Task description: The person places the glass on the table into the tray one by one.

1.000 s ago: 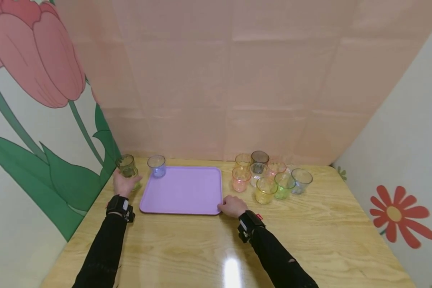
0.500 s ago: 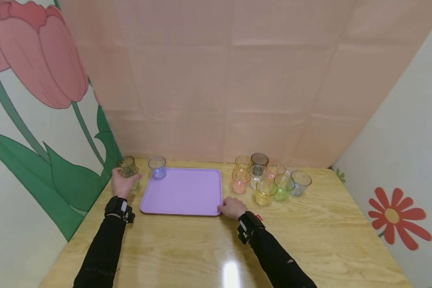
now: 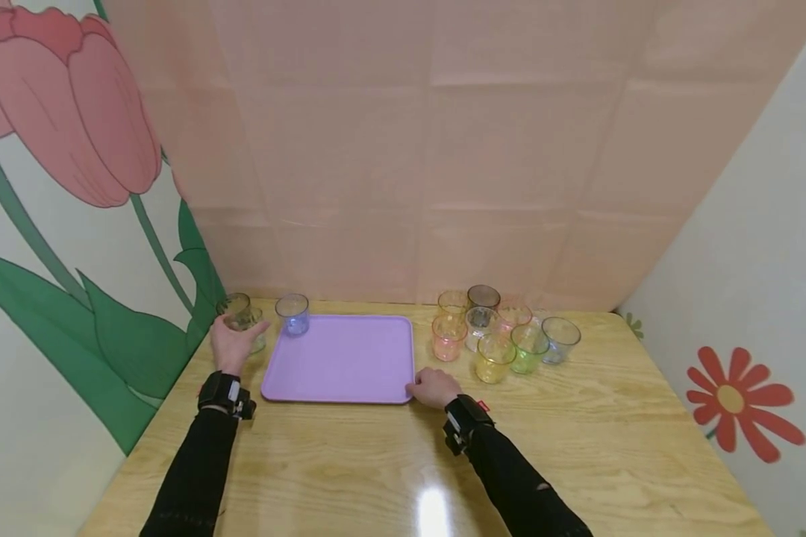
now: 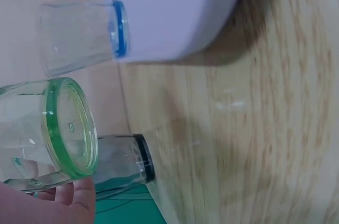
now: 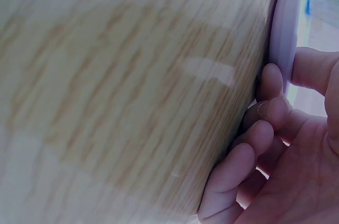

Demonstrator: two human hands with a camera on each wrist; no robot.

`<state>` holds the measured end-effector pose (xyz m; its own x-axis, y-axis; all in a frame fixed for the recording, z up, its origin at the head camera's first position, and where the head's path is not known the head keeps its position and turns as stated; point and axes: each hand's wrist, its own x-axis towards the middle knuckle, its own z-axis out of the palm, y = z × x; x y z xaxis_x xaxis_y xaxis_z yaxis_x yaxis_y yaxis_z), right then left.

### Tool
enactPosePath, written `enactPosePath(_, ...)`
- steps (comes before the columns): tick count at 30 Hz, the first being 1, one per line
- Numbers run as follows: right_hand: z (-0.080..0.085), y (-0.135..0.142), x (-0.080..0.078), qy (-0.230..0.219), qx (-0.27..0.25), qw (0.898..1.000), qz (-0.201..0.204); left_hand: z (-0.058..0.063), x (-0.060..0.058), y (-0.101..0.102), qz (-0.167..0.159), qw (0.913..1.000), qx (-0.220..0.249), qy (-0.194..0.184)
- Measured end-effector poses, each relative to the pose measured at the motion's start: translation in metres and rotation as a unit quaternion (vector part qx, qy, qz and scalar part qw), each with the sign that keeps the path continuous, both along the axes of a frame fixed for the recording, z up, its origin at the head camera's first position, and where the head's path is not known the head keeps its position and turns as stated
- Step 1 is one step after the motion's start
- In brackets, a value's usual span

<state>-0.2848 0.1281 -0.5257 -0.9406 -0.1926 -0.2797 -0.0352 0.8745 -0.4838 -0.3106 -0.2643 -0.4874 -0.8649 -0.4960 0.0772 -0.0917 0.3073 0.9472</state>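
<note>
My left hand (image 3: 230, 347) grips a clear drinking glass with a green base (image 4: 58, 128), tilted in the left wrist view. Just behind it stands a glass with a dark base (image 4: 124, 160), partly covered by the held one. A glass with a blue base (image 3: 293, 315) stands at the far left corner of the purple tray (image 3: 339, 362). At the tray's near right corner my right hand (image 3: 435, 386) pinches the rim, thumb on top. Its other fingers lie curled against the wooden table, as the right wrist view shows.
To the tray's right stand several tinted glasses close together, among them a yellow glass (image 3: 494, 359), a green glass (image 3: 529, 350) and a smoky glass (image 3: 483, 298). A pink-beige wall covering (image 3: 430, 171) rises behind the table (image 3: 349, 470).
The green-based glass has come slightly right of the dark one, showing more beside my left fingers. My right hand and the tray stay in place.
</note>
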Motion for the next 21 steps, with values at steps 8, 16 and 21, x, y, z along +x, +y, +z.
enactPosePath(8,-0.001,-0.001,0.003,0.012,-0.006,1.0,0.003,0.001,0.004,0.01,-0.029,0.9963,0.078,0.023)
enactPosePath(16,-0.004,0.0,0.001,0.021,0.0,1.0,0.003,-0.006,0.001,0.019,-0.056,0.9939,0.087,0.036)
enactPosePath(21,-0.003,0.0,0.002,0.013,0.001,1.0,0.0,-0.008,0.0,0.022,-0.086,0.9921,0.089,0.022)
